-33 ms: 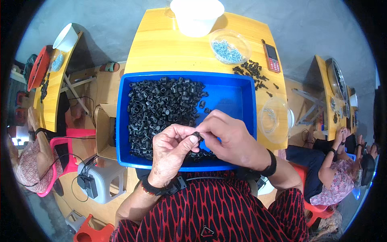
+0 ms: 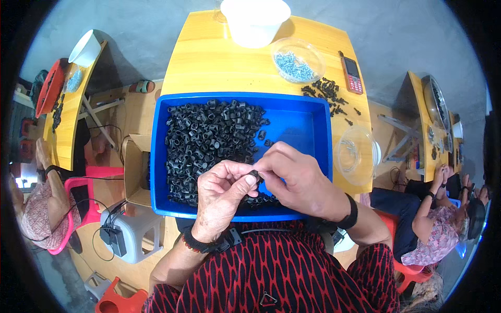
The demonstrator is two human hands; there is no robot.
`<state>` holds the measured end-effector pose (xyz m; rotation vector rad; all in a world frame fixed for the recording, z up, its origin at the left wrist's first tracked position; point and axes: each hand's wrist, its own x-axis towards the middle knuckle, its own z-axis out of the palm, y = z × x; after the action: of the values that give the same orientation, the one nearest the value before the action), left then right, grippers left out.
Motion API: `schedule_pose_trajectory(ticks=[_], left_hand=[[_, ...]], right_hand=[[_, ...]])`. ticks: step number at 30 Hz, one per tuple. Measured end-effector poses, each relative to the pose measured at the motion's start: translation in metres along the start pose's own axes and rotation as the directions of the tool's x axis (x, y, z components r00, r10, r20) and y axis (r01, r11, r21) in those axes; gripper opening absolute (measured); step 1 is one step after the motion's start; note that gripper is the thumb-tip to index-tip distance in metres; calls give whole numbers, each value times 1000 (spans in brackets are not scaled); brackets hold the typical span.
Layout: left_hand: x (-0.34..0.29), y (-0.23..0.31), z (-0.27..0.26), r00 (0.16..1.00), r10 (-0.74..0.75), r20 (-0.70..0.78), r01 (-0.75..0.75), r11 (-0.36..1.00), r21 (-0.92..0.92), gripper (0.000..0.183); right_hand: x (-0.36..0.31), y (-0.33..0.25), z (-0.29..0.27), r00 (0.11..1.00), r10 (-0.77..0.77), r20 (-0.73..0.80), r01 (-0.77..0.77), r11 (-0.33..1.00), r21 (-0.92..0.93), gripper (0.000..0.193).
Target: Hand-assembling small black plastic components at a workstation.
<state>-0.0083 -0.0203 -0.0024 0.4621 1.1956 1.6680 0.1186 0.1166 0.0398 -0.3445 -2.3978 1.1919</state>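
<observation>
Over the near side of a blue plastic tray (image 2: 315, 130), my two hands meet fingertip to fingertip. My left hand (image 2: 219, 193) pinches a small black plastic part (image 2: 255, 175) between thumb and forefinger. My right hand (image 2: 300, 180) is closed in a pinch against the upper right of that part; whatever its fingertips hold is too small and hidden to make out. A heap of similar black plastic parts (image 2: 209, 130) fills the tray's left and middle, and a few lie loose on the blue bottom beside it.
On the yellow table (image 2: 209, 57) stand a white tub (image 2: 255, 23), a clear bowl of bluish screws (image 2: 295, 65) and a clear round container (image 2: 355, 156). Small black pieces (image 2: 326, 91) lie near a red phone (image 2: 351, 73). A cardboard box (image 2: 136, 175) adjoins the tray's left. Other people sit at both sides.
</observation>
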Motion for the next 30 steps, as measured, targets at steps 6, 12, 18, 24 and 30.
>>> schedule_pose_trajectory(ticks=[6,12,18,24,30], left_hand=[[-1,2,1,1000,7,9,-7,999,-41,12],[5,1,-1,1000,27,14,-27,999,-22,13],[4,-1,-1,1000,25,5,-25,999,-42,14],[4,-1,-2,1000,11,-7,-11,998,-54,13],[3,-2,-1,1000,9,-3,-9,998,-56,12]], right_hand=[[-2,3,4,998,12,-61,-7,997,75,14],[-1,11,0,992,113,-61,-99,976,196,13],[1,9,-4,999,34,-30,-32,996,87,15],[-1,9,-3,1000,18,-17,-16,996,86,19],[1,4,-6,1000,-17,7,17,1000,20,21]])
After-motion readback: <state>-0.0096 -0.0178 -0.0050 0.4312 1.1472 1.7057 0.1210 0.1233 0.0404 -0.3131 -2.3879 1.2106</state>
